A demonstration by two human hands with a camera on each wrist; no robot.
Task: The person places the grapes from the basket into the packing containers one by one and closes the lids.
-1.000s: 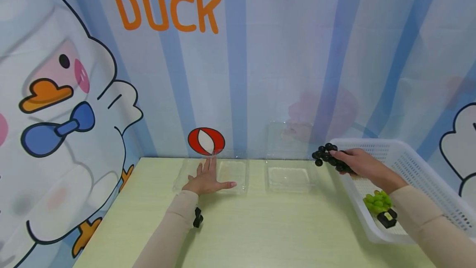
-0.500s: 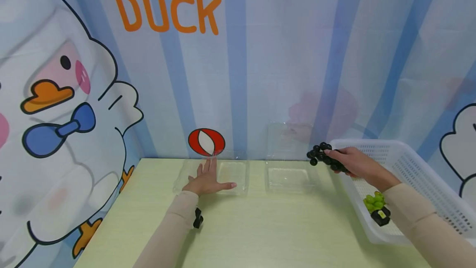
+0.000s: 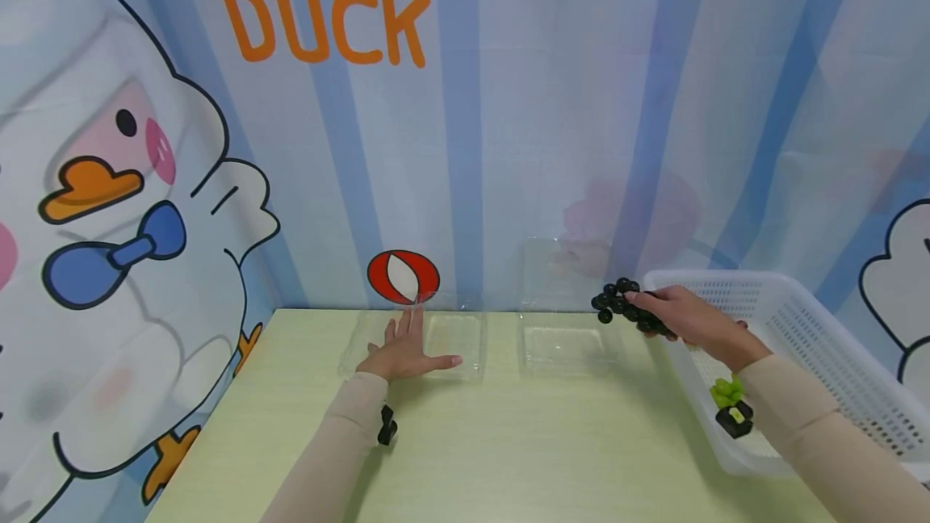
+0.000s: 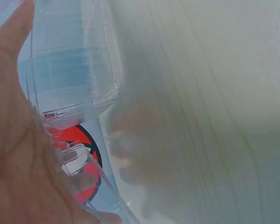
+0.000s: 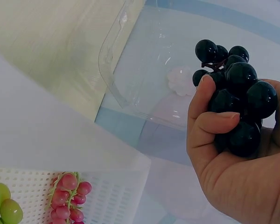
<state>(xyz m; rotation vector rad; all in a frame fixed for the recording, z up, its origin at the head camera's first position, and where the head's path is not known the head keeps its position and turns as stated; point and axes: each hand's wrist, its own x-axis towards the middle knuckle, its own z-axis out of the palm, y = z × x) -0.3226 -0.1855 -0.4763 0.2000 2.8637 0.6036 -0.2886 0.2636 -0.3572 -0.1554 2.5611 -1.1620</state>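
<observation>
My right hand [image 3: 686, 317] grips a bunch of black grapes [image 5: 242, 98], raised at the near-left corner of a white basket [image 3: 690, 414]. Fingers and thumb curl round the berries, and the loose tip of the bunch points left. To the left of it stands a clear plastic box [image 3: 567, 349], its lid raised against the backdrop. My left hand [image 3: 407, 352] lies spread over a second clear plastic box [image 3: 465, 341], fingers straight and thumb out to the right. In the left wrist view, that box's clear wall [image 4: 65, 56] runs along the palm.
Inside the basket are green grapes [image 3: 726, 392], partly hidden by the right sleeve, and pink grapes [image 5: 63, 200]. A duck-print curtain [image 3: 508, 103] hangs behind the pale wooden table [image 3: 508, 450]. Small black devices sit at both wrists.
My right hand has moved slightly left with the black grapes, away from the basket and toward the right-hand clear box. The left hand has stayed on its box.
</observation>
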